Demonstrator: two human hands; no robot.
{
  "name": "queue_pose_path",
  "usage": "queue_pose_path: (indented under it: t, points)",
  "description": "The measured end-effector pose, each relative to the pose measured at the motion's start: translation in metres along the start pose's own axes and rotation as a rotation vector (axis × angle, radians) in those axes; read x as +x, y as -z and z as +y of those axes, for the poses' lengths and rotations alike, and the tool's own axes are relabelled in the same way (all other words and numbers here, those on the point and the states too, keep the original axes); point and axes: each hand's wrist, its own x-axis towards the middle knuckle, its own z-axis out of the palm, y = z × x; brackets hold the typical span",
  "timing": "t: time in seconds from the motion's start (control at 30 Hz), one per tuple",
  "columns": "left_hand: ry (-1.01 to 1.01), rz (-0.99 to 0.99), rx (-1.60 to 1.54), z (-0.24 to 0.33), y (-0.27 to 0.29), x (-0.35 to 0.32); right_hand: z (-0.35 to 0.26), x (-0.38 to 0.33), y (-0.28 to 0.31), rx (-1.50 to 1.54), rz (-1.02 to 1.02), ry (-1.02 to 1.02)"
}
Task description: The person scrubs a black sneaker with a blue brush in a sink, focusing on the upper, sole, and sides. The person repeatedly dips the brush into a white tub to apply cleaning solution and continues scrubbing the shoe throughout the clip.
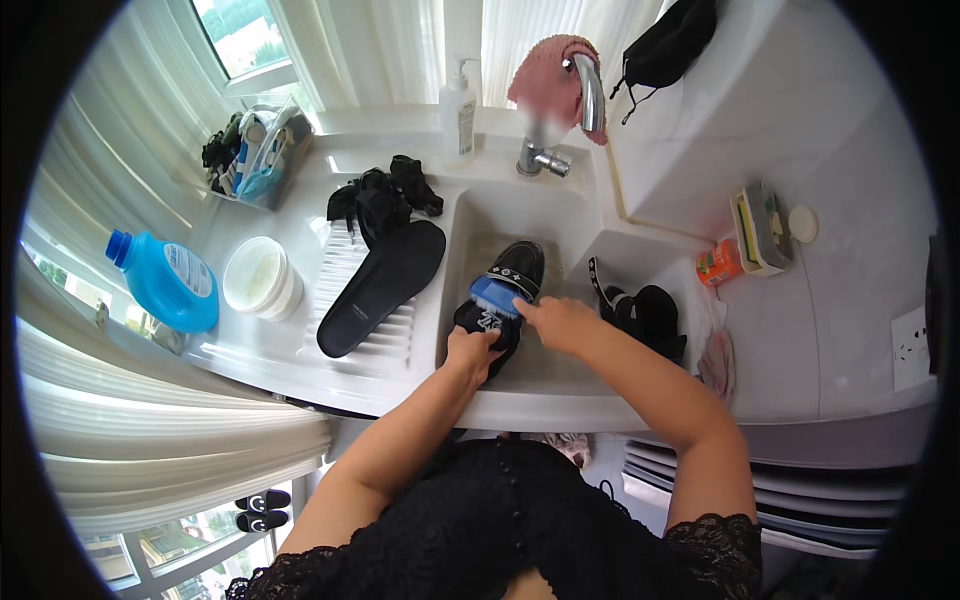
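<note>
Over the sink basin (480, 205), a black shoe (522, 262) with a patterned strap lies tilted, its toe pointing away from me. My left hand (468, 352) grips it near the heel end, fingers closed. A blue scrubbing brush (492, 296) is in my right hand (560, 324), bristles against the shoe's upper near the opening; most of my gripping fingers are hidden. On the ribbed washboard to the left lies a black insole (385, 288), with a bunched black fabric item (378, 205) behind it. Another black shoe (648, 320) sits in the small side compartment.
A white bucket (262, 280), a blue detergent bottle (170, 283) and a clear bin (285, 160) stand left. Behind are a pump bottle (459, 112) and a faucet (592, 95) draped with a pink cloth (550, 75). An orange container (720, 263) and sponge holder (763, 225) are right.
</note>
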Motion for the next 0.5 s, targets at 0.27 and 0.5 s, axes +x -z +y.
queue_pose_path:
  t: [0.27,0.5]
  points:
    - [0.057,-0.009,0.047,-0.001,-0.003,0.0,0.009,0.009,-0.003,-0.067,0.039,-0.055]
    - [0.071,-0.089,0.0,0.007,0.006,0.008,0.06,0.0,-0.046,0.338,0.272,-0.539]
